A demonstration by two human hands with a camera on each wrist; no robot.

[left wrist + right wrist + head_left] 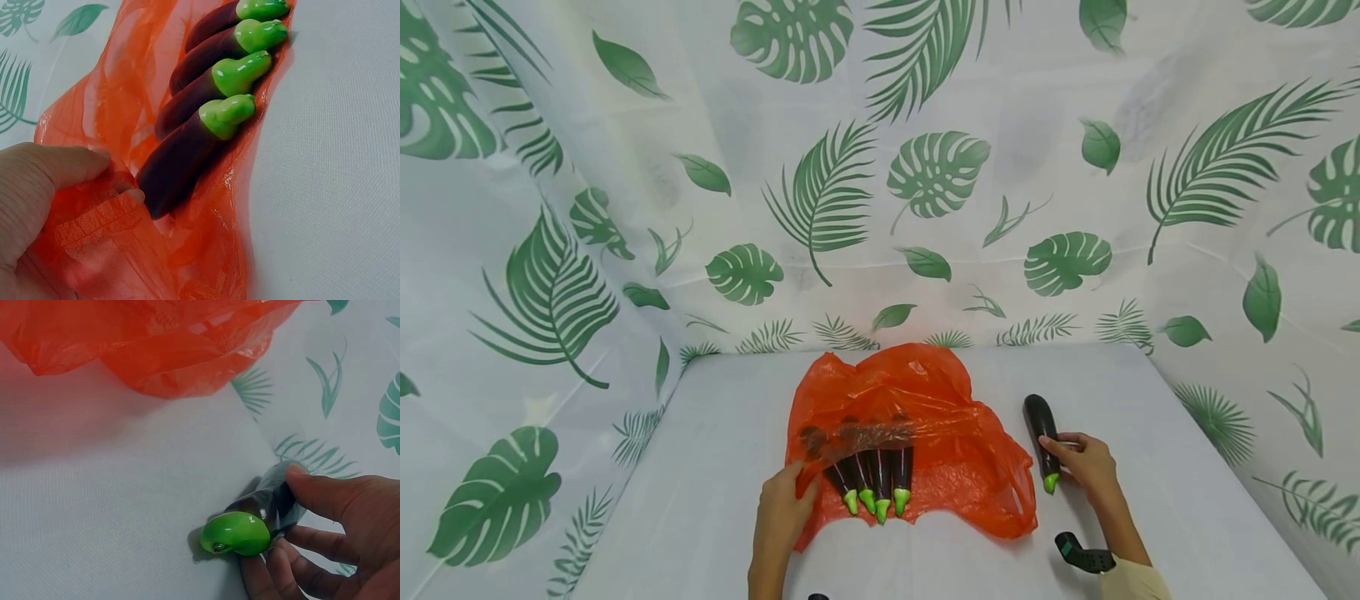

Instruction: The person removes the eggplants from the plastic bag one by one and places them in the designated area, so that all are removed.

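A red plastic bag [925, 375] lies spread on the table, its mouth toward me. Several dark purple eggplants [882, 475] with green stem ends lie side by side inside it, their far ends under the film. My left hand [781, 504] pinches the left edge of the bag's mouth between thumb and fingers; the left wrist view shows the film [100, 219] bunched there beside the nearest eggplant [181, 162]. To the right of the bag, my right hand [1088, 465] holds another eggplant [1040, 421] by its side, green end [234, 533] toward me.
White cloth covers the table [715, 417], and a leaf-printed sheet [940, 250] hangs behind and at both sides. A black wrist device [1082, 554] sits on the right forearm. A small dark object [817, 597] shows at the bottom edge.
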